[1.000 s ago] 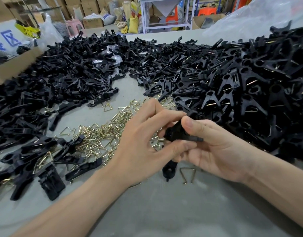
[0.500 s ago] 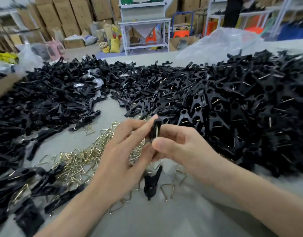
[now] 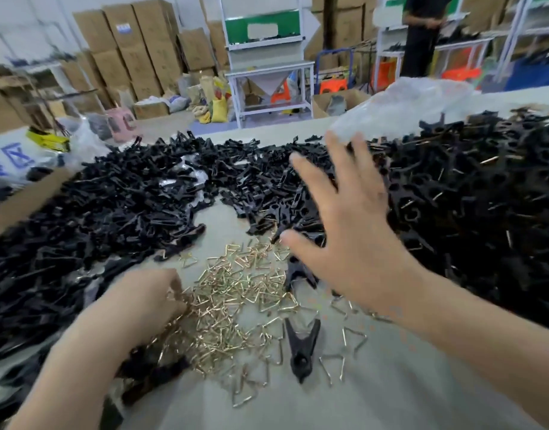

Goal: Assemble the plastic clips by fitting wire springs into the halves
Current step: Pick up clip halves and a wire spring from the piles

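Observation:
My right hand [image 3: 347, 231] is raised over the table with its fingers spread and holds nothing. It hovers in front of the big heap of black clips [image 3: 472, 206] on the right. My left hand [image 3: 146, 301] is down at the left edge of the pile of brass wire springs [image 3: 236, 293], its fingers curled into the wires; whether they pinch one is hidden. One black clip [image 3: 301, 352] lies alone on the grey table [image 3: 344, 398] near me, loose springs beside it. A second heap of black clip halves [image 3: 105, 212] covers the left.
A clear plastic bag [image 3: 403, 110] lies at the table's far edge behind the right heap. A cardboard box edge [image 3: 22, 200] sits at the far left. Beyond the table are stacked cartons, a white metal stand and a person in dark clothes.
My hands have parted. The clip held between them is gone from both hands. The right hand opened and swung up toward the right heap; the left dropped to the springs. The view tilted up.

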Action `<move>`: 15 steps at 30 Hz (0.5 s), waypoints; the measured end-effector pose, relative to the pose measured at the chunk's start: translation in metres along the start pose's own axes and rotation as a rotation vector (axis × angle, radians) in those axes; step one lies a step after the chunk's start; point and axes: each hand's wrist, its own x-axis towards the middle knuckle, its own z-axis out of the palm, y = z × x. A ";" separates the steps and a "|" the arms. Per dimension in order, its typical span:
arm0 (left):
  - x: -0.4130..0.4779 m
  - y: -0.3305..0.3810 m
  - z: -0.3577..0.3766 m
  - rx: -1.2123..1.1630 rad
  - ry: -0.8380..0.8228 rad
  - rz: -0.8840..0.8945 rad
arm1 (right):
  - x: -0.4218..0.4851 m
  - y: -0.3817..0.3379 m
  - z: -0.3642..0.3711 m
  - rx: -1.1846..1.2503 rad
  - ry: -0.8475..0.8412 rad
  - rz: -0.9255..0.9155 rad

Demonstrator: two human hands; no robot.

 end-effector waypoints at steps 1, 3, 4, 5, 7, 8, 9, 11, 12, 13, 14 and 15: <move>0.001 0.000 0.000 -0.005 0.023 0.001 | -0.005 -0.014 0.018 0.056 -0.137 -0.085; 0.004 -0.002 0.001 -0.065 0.086 0.001 | -0.017 -0.031 0.047 0.137 -0.355 -0.145; 0.008 -0.005 0.004 -0.140 0.146 -0.007 | -0.023 -0.034 0.058 0.154 -0.421 -0.127; 0.011 -0.007 0.005 -0.239 0.221 -0.028 | -0.028 -0.034 0.066 0.159 -0.463 -0.111; 0.018 -0.012 0.007 -0.451 0.388 -0.070 | -0.033 -0.031 0.074 0.163 -0.491 -0.134; 0.022 -0.014 0.009 -0.525 0.466 -0.074 | -0.034 -0.030 0.075 0.172 -0.483 -0.163; 0.027 -0.016 0.011 -0.557 0.529 -0.063 | -0.035 -0.029 0.075 0.189 -0.469 -0.184; 0.037 -0.016 0.019 -0.511 0.528 -0.007 | -0.034 -0.028 0.074 0.220 -0.448 -0.194; 0.041 -0.015 0.024 -0.461 0.466 0.026 | -0.035 -0.028 0.073 0.227 -0.442 -0.194; 0.044 -0.013 0.027 -0.407 0.394 0.057 | -0.035 -0.029 0.072 0.231 -0.440 -0.194; 0.047 -0.012 0.031 -0.367 0.317 0.084 | -0.036 -0.029 0.072 0.236 -0.436 -0.198; 0.049 -0.011 0.034 -0.359 0.253 0.101 | -0.036 -0.030 0.071 0.239 -0.434 -0.203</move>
